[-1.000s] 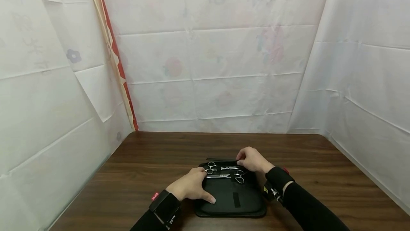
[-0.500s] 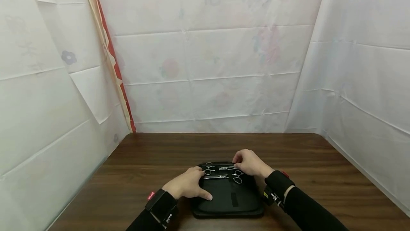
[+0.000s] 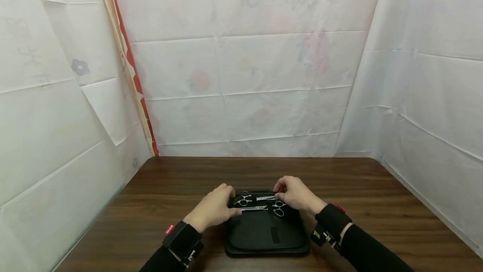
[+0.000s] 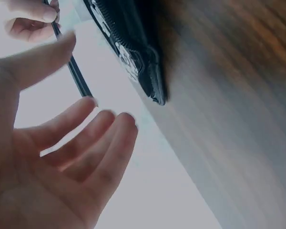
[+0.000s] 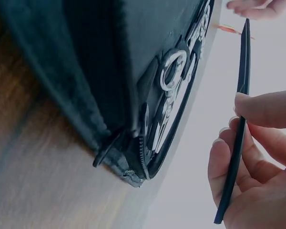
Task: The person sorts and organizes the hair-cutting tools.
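A thin black comb-like strip (image 5: 244, 57) is pinched between the thumb and fingers of my right hand (image 3: 296, 194). It shows edge-on, so teeth cannot be made out. My left hand (image 3: 213, 207) hovers at the left side of the black zip case (image 3: 253, 232), thumb spread from the fingers. In the left wrist view its fingertips (image 4: 89, 101) lie close to the strip's end; contact cannot be told. Two pairs of silver scissors lie across the upper part of the open case: the nearer scissors (image 3: 260, 208) and the farther scissors (image 3: 266, 198).
The case lies on a dark brown wooden table (image 3: 181, 180). White printed sheeting (image 3: 241, 117) stands behind and on both sides of the table. A short black strap (image 3: 275, 235) sits on the case's lower part.
My left hand has lifted off the case's left side and moved toward its far edge. The right hand has brought the strip slightly left and lower, then stayed nearly still.
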`<state>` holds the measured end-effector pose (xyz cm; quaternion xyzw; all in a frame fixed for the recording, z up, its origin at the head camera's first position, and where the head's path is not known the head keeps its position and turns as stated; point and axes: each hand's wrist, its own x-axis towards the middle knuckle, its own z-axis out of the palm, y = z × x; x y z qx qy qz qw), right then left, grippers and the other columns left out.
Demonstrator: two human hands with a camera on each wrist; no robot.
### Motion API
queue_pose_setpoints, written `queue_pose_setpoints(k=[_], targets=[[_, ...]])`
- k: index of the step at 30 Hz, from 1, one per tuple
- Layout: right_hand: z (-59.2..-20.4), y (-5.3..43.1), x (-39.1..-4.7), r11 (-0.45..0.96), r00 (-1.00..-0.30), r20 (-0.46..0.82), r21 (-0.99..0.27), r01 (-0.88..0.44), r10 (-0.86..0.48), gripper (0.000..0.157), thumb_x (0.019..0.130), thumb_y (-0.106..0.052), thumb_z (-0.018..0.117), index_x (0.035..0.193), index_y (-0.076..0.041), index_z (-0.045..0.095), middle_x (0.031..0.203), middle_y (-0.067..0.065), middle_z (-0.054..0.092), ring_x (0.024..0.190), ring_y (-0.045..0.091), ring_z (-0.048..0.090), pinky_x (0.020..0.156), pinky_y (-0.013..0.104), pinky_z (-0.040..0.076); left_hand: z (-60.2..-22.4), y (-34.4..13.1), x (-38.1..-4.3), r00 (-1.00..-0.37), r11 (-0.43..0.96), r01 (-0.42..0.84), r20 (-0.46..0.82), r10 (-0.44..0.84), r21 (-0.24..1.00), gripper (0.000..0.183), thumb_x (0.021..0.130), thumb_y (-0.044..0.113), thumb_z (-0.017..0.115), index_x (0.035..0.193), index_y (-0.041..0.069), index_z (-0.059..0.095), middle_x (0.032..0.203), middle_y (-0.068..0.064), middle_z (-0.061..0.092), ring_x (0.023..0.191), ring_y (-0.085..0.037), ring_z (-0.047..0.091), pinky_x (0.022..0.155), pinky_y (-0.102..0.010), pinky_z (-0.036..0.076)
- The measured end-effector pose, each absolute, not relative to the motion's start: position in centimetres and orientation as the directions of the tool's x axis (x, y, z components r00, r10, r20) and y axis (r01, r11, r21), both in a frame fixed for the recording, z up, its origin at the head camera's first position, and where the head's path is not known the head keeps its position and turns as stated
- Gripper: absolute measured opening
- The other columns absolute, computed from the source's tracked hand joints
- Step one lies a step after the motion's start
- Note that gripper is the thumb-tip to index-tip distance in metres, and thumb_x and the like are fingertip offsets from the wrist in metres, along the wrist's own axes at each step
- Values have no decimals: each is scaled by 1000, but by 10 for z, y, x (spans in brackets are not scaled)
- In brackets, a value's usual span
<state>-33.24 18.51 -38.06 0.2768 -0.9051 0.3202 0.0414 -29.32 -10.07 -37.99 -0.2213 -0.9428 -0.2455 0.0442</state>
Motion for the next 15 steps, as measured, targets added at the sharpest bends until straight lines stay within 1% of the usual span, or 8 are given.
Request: queue_pose_setpoints(k=[3, 6, 9, 11, 13, 15], targets=[[-380, 184, -328, 638, -844, 259, -561, -527, -469, 7, 93, 0, 70, 99, -2, 70, 86, -3, 60, 75, 11, 55, 67, 29, 46, -378, -101, -293, -897, 793, 438, 260, 357, 424, 33, 89, 26, 81, 106, 5, 63, 94, -3, 52, 77, -16, 49, 68, -36, 44], [-381, 182, -325, 635, -844, 264, -564, -527, -466, 7, 93, -1, 70, 100, -3, 70, 88, -3, 59, 76, 11, 55, 68, 29, 47, -377, -100, -295, -893, 796, 440, 296, 339, 416, 32, 90, 26, 80, 108, 6, 61, 92, -1, 48, 76, -15, 46, 66, -34, 40], [-380, 181, -322, 632, -839, 274, -560, -537, -470, 8, 93, -1, 70, 101, -3, 70, 90, -4, 58, 77, 10, 55, 69, 29, 47, -377, -98, -295, -882, 793, 455, 329, 337, 405, 38, 90, 28, 80, 115, 5, 62, 100, -2, 53, 81, -15, 49, 69, -35, 44], [-380, 179, -320, 631, -835, 283, -553, -544, -472, 8, 93, -1, 71, 101, -3, 70, 90, -4, 58, 76, 9, 54, 69, 29, 47, -377, -96, -296, -877, 796, 459, 344, 336, 394, 45, 90, 33, 79, 120, 5, 63, 107, -5, 57, 86, -17, 52, 73, -37, 48], [-378, 177, -317, 630, -829, 296, -544, -554, -474, 8, 92, -1, 71, 99, -4, 70, 90, -5, 58, 75, 8, 54, 68, 28, 47, -376, -94, -296, -872, 798, 465, 353, 339, 383, 52, 90, 39, 79, 124, 4, 63, 115, -8, 59, 95, -22, 57, 78, -42, 51], [-376, 173, -314, 627, -823, 304, -537, -564, -480, 7, 92, -1, 72, 98, -5, 71, 89, -5, 57, 75, 7, 53, 67, 28, 46, -374, -91, -296, -870, 799, 471, 350, 348, 375, 60, 89, 46, 78, 128, 4, 63, 121, -10, 59, 106, -27, 58, 86, -46, 52]])
